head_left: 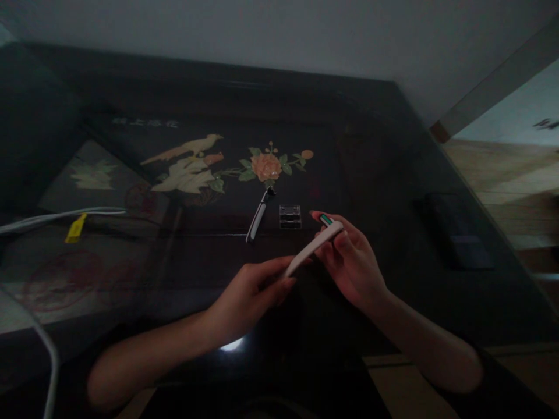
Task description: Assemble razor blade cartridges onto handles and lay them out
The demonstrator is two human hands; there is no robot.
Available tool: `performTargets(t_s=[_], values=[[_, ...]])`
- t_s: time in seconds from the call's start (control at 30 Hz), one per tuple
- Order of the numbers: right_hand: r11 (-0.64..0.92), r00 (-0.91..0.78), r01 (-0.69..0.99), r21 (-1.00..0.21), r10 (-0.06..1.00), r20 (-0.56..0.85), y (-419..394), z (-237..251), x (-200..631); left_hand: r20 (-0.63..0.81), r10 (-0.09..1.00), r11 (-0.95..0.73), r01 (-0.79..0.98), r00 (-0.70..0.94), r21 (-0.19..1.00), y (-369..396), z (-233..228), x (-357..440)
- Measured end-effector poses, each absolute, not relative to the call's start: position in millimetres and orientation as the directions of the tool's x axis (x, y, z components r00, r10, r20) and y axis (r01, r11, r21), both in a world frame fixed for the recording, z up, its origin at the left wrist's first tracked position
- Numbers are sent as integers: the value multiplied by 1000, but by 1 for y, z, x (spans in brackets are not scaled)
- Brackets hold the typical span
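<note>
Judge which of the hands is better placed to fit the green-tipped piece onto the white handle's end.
Right, probably. The right hand already pinches the green-tipped piece at the upper end of the white handle. The left hand grips the handle's lower end, farther from that tip, steadying it above the dark table.

The dark glossy table (393, 174) bears an inlay of a cream-and-gold bird (187, 160) and an orange flower (266, 167) with green leaves, while the razor handle (312, 248) is white, its cartridge (326, 220) green-striped, and the tag (75, 228) on the white cable (56, 215) yellow.
</note>
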State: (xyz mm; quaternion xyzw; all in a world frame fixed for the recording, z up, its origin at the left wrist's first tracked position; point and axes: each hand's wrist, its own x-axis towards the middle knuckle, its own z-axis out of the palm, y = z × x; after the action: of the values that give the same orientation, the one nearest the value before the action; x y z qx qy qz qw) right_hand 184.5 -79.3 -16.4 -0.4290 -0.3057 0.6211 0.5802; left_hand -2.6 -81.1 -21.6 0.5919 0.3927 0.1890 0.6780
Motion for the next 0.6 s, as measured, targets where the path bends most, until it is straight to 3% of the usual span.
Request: performTargets(t_s=[0.6], values=[[-76, 17, -487, -870, 995, -96, -82, -17, 182, -279, 774, 210, 186, 569, 960, -71, -25, -5]])
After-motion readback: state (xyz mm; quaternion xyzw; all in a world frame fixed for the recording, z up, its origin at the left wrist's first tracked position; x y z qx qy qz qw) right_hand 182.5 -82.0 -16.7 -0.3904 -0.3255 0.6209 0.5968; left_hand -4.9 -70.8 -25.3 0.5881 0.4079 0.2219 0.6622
